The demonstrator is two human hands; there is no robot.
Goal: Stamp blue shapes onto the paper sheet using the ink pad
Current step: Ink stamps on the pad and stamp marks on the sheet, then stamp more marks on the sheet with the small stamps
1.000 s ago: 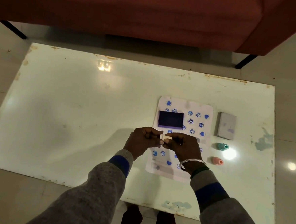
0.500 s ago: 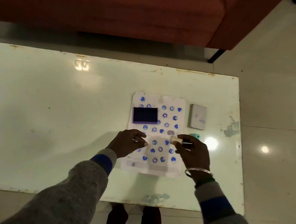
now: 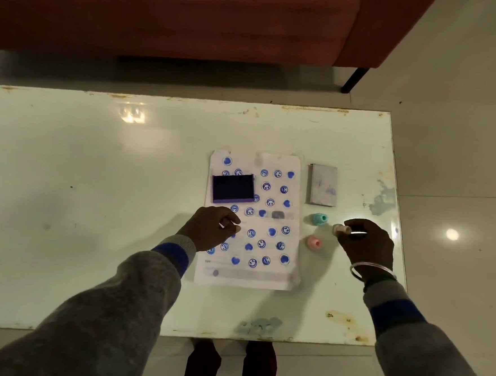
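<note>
Stamp: small pale plastic stamp point(image 3: 342, 229), light and hard; pinch its sides.
Right hand point(image 3: 366, 244): pinching it, right of white paper sheet point(image 3: 295, 191).
Left hand point(image 3: 213, 229): curled on paper; holding anything, cannot tell.

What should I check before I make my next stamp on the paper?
1. Ink pad open: ok, its dark ink faces up and its lid lies to the right of the paper.
2. Stamp in hand: ok, the right hand pinches a small pale stamp piece. Which end points down: cannot tell.
3. Left hand steadying the paper sheet: ok, it rests over the left side.
4. Free space on the paper: ok, bare patches remain between the blue prints.
5. Other stamps out of the way: ok, the teal stamp and pink stamp sit off the paper, on the table.
</note>
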